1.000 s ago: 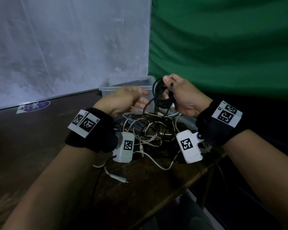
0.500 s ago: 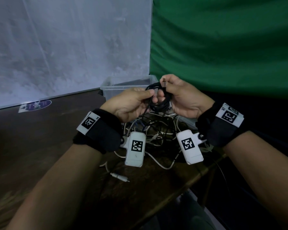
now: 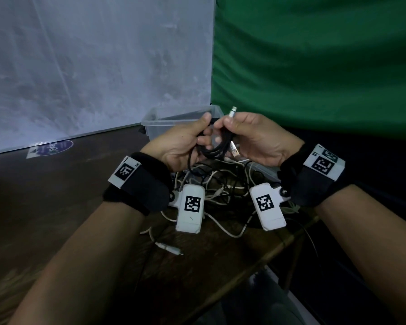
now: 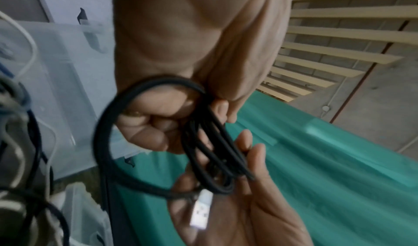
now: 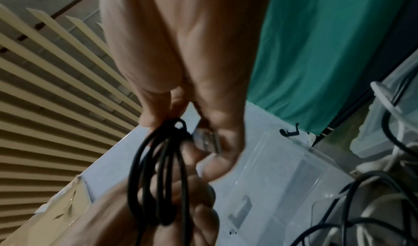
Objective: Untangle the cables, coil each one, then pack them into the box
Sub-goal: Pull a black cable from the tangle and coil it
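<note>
Both hands are raised over the desk, close together, sharing a black cable wound into a small coil. The left hand curls its fingers round the coil's left side, while the right hand pinches a silver plug that points upward (a second metal plug hangs at the coil's lower right). Below them lies a tangle of cables, white and dark. A clear plastic box stands just behind the hands.

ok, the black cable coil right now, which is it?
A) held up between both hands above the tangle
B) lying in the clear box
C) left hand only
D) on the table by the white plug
A: the left hand and right hand both grip the black cable coil above the tangled pile, in front of the clear box.
</note>
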`<move>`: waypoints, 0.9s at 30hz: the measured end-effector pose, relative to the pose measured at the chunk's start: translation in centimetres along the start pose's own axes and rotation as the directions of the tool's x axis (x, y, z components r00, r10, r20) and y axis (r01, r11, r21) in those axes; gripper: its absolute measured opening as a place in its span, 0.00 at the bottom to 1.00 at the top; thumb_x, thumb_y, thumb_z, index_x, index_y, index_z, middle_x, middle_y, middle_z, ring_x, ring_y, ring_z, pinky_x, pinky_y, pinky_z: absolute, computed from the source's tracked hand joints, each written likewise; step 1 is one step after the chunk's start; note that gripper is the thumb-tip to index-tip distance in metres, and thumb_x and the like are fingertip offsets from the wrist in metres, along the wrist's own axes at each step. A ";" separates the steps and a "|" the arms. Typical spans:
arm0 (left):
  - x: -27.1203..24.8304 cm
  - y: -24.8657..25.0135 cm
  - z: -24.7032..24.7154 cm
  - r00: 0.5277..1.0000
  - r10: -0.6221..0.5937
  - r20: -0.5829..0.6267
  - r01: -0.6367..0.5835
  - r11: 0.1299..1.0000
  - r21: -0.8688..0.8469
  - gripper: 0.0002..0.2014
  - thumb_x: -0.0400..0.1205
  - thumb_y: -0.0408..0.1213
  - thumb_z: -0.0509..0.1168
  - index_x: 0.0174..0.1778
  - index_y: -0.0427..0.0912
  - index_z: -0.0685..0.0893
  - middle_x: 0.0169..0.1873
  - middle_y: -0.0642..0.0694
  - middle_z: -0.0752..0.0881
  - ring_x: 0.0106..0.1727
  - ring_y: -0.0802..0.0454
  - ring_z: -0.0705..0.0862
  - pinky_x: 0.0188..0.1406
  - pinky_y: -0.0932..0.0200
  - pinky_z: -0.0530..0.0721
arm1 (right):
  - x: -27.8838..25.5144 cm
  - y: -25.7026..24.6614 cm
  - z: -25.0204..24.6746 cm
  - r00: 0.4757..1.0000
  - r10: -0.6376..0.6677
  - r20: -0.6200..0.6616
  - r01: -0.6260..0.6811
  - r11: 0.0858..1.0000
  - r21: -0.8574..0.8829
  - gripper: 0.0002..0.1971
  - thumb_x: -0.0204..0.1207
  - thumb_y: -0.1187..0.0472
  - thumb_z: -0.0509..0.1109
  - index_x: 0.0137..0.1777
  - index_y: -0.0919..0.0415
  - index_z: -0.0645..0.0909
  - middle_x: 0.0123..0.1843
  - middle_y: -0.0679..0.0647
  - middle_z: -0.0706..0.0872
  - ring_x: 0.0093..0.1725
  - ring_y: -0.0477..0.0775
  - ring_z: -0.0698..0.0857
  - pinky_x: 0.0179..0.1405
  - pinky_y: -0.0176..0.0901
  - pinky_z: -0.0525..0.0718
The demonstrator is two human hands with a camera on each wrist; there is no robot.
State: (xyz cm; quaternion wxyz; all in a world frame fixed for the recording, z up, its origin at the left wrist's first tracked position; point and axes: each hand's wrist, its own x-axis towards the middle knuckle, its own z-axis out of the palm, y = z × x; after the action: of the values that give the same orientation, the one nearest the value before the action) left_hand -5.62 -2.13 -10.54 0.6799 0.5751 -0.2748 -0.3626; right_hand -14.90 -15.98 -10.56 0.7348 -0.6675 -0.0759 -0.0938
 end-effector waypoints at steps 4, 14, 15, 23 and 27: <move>0.4 -0.3 -0.1 0.991 0.062 -0.116 -0.056 0.997 0.055 0.19 0.87 0.46 0.54 0.30 0.45 0.67 0.14 0.54 0.66 0.20 0.58 0.68 0.21 0.69 0.72 | 0.3 -0.7 -1.1 0.981 -0.099 -0.166 0.089 0.994 -0.066 0.10 0.83 0.59 0.60 0.45 0.57 0.82 0.40 0.48 0.87 0.43 0.49 0.83 0.42 0.43 0.77; 1.1 0.0 -0.9 0.942 0.121 -0.313 -0.135 0.991 -0.025 0.17 0.88 0.41 0.53 0.32 0.43 0.69 0.18 0.50 0.72 0.22 0.56 0.72 0.33 0.63 0.80 | -0.1 -1.5 -1.7 0.953 -0.080 -0.291 0.112 0.989 0.097 0.09 0.83 0.61 0.62 0.49 0.66 0.82 0.26 0.50 0.78 0.23 0.43 0.76 0.30 0.37 0.86; 1.0 0.1 -0.9 0.943 0.123 -0.309 -0.140 0.990 -0.033 0.18 0.88 0.40 0.52 0.32 0.42 0.70 0.20 0.49 0.73 0.25 0.55 0.73 0.35 0.63 0.82 | 0.0 -1.4 -1.7 0.944 -0.070 -0.323 0.101 0.991 0.083 0.09 0.82 0.61 0.63 0.48 0.66 0.82 0.26 0.50 0.77 0.22 0.42 0.75 0.28 0.35 0.84; 0.7 0.6 -1.0 0.964 0.061 -0.258 -0.080 0.994 -0.067 0.15 0.88 0.42 0.52 0.40 0.40 0.77 0.16 0.53 0.70 0.26 0.56 0.70 0.27 0.68 0.75 | 0.9 -1.1 -2.1 0.895 -0.046 -0.444 0.061 0.998 0.020 0.07 0.81 0.72 0.61 0.54 0.70 0.81 0.34 0.55 0.78 0.25 0.42 0.73 0.25 0.32 0.77; 0.6 0.5 -0.5 0.969 0.091 -0.231 -0.112 0.990 -0.082 0.18 0.88 0.48 0.52 0.39 0.40 0.75 0.17 0.52 0.67 0.19 0.57 0.68 0.23 0.67 0.72 | 1.0 -0.9 -1.7 0.870 -0.046 -0.492 0.009 0.997 -0.076 0.06 0.76 0.75 0.67 0.39 0.67 0.80 0.30 0.58 0.82 0.19 0.43 0.74 0.20 0.31 0.76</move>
State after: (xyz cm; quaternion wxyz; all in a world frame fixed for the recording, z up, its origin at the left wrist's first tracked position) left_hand -4.82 -2.29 -10.12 0.7509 0.5650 -0.2071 -0.2720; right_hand -14.14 -17.83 -9.59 0.7042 -0.6461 0.1079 -0.2739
